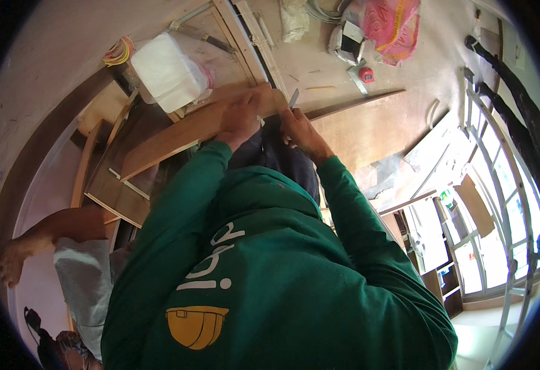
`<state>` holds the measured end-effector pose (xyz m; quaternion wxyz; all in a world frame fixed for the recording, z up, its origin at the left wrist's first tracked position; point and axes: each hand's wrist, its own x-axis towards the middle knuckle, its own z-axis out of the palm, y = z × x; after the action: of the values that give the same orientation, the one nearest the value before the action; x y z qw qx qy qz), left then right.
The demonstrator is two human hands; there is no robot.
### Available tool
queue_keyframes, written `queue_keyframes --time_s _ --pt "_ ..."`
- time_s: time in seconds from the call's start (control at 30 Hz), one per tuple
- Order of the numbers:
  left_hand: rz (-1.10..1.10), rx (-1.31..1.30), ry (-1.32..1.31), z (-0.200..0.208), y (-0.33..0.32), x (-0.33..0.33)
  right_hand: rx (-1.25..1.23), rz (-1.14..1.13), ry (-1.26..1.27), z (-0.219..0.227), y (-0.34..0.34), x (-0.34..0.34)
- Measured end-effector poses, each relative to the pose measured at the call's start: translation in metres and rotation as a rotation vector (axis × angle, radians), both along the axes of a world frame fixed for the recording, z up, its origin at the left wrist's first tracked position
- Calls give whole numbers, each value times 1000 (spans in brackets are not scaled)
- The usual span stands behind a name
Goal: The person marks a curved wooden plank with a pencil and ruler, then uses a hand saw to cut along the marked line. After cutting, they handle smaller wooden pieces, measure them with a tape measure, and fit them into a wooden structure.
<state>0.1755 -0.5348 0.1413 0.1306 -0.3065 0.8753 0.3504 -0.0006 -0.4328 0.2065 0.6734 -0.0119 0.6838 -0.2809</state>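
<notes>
A long narrow wooden board point(177, 139) slants across in front of me, its far end near the middle of the view. My left hand point(244, 117) is closed round this board close to that end. In my right hand point(304, 132) is a knife point(294, 98) with a short flat metal blade; its handle is hidden in my closed fingers. The blade points up, right beside the board's end. I cannot tell whether it touches the wood.
A larger wooden panel point(362, 132) lies to the right, with a red tape measure point(366, 75) beyond it. A white container point(168, 71) stands at the left. Another person's bare leg point(60, 231) is at lower left. At far right stands a ladder point(509, 185).
</notes>
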Motion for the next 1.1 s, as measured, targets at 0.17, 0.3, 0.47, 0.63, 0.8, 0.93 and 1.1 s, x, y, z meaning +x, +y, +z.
queue_keyframes --time_s 0.17,0.3,0.47,0.63,0.8,0.93,1.1 --pt "-42 -6 38 -7 1 3 41 -10 -57 -108 -14 -7" --pt "-86 -62 6 -6 3 0 90 -113 -136 -159 -5 0" --pt "-4 1 -44 4 1 -2 -56 45 20 -13 15 2" --pt "-40 -39 21 6 2 5 -90 7 -38 -72 18 3" --pt "-65 -57 -23 3 3 -2 129 -216 -171 -162 -19 -4" --pt "-37 -65 115 0 1 2 -176 85 -75 -115 24 -1" --pt "-29 -61 17 -3 2 0 -103 93 -24 -24 15 -5"
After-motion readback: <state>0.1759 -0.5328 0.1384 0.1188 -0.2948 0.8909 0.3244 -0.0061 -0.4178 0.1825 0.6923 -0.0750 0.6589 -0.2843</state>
